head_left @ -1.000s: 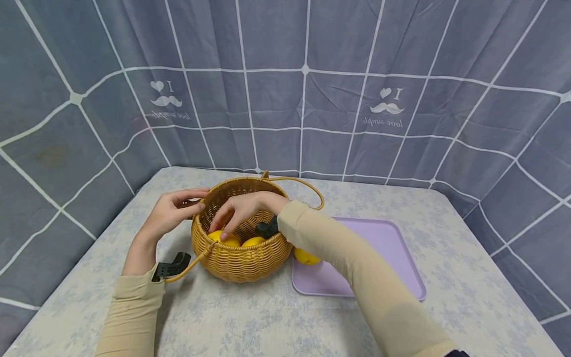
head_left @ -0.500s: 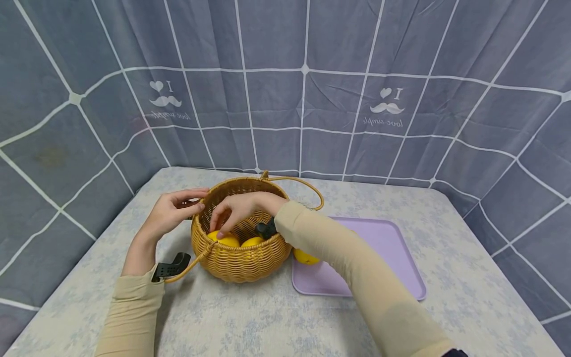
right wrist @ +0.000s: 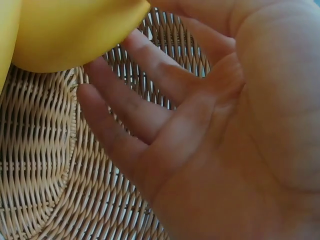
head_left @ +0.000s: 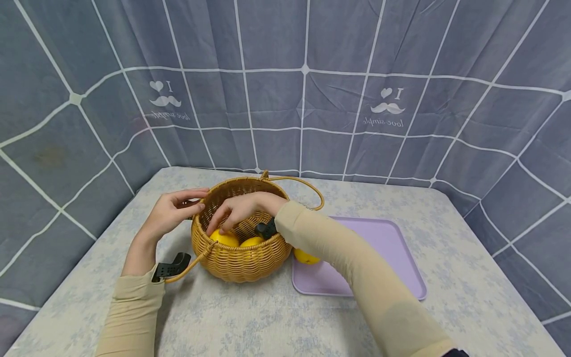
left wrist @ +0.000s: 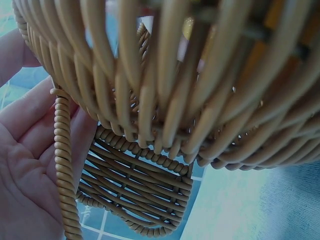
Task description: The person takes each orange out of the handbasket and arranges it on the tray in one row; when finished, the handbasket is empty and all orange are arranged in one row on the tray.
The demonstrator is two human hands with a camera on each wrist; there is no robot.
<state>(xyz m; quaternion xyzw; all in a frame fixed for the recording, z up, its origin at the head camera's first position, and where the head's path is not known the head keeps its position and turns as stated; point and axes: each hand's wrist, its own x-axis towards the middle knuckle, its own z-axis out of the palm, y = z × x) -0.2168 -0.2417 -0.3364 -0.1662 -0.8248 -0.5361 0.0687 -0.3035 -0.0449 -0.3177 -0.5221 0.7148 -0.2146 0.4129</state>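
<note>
Two yellow lemons sit inside the wicker basket point(head_left: 241, 248), which stands upright on the table point(head_left: 250, 317) with its mouth facing up, just left of the purple tray point(head_left: 379, 258). My right hand point(head_left: 241, 208) reaches down into the basket from the right, fingers straight and loosely spread, fingertips against the left lemon point(head_left: 225, 239); in the right wrist view the fingers point(right wrist: 130, 115) lie flat along the woven inner wall and only brush the lemon's point(right wrist: 70, 30) lower edge, so nothing is gripped. The other lemon in the basket point(head_left: 252, 241) lies just beside the first, to its right; too little of either shows to tell which way its long axis runs. My left hand point(head_left: 171, 213) rests against the basket's left rim, fingers relaxed and touching the weave; in the left wrist view the palm point(left wrist: 25, 170) lies open beside the coiled handle point(left wrist: 64, 165), not curled round it. One handle loop point(head_left: 299, 191) arcs over the far right side of the basket, tipped outward toward the tray; the other slants down at the near left toward my left wrist. A third lemon point(head_left: 305, 256) rests on the tray's near left corner, partly hidden by my right sleeve point(head_left: 348, 263), close to the basket's wall.
</note>
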